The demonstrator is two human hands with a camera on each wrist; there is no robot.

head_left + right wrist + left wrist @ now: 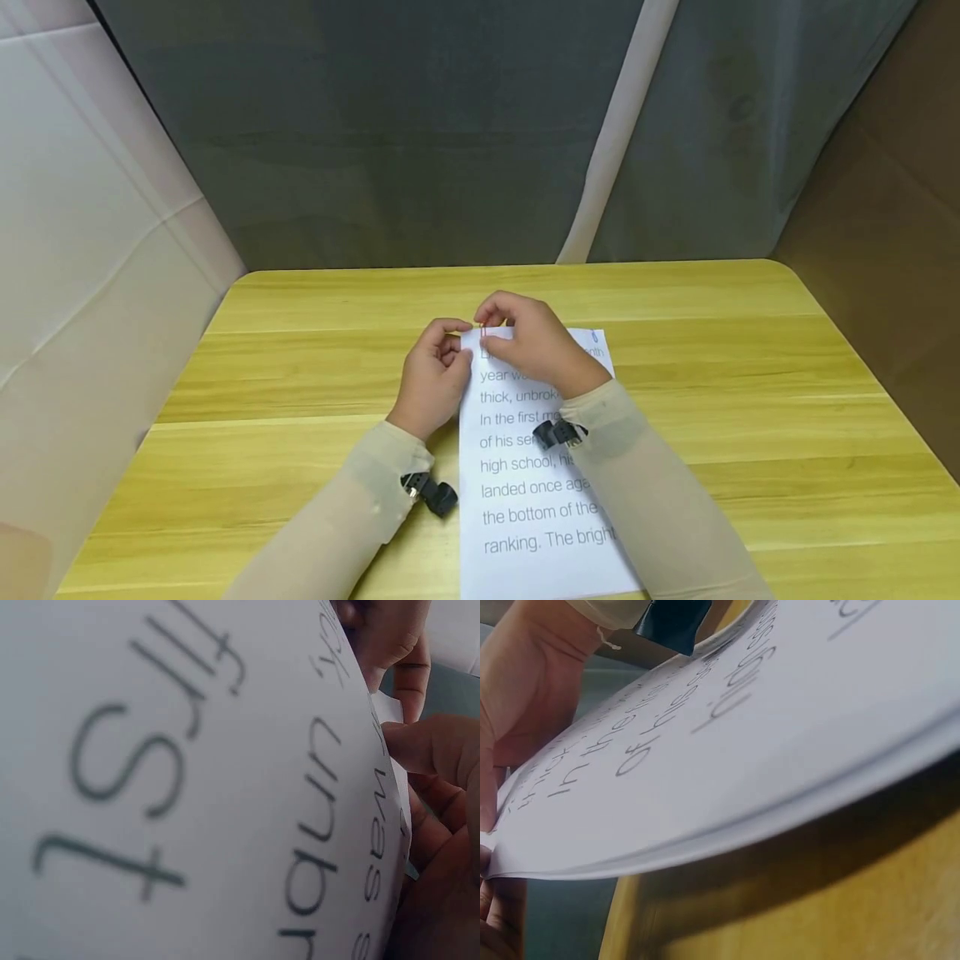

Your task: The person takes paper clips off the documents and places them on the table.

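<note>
Paper: printed sheets, lying near the middle of the worktop, lower end at the near edge, far-left corner lifted.
Red clip: at that lifted corner, apparently partly on; seating looks unfinished.
Blue clip: already on the far-right corner.
Left hand: fingers curled, pinching the paper's far-left corner from the left.
Right hand: resting over the top of the paper, fingertips pinching the red clip.
Hands close together, touching at the corner.

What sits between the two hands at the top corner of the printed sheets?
Head view: a small red paper clip on the sheets' top-left corner, pinched by the right hand; the left hand grips that corner.
</note>
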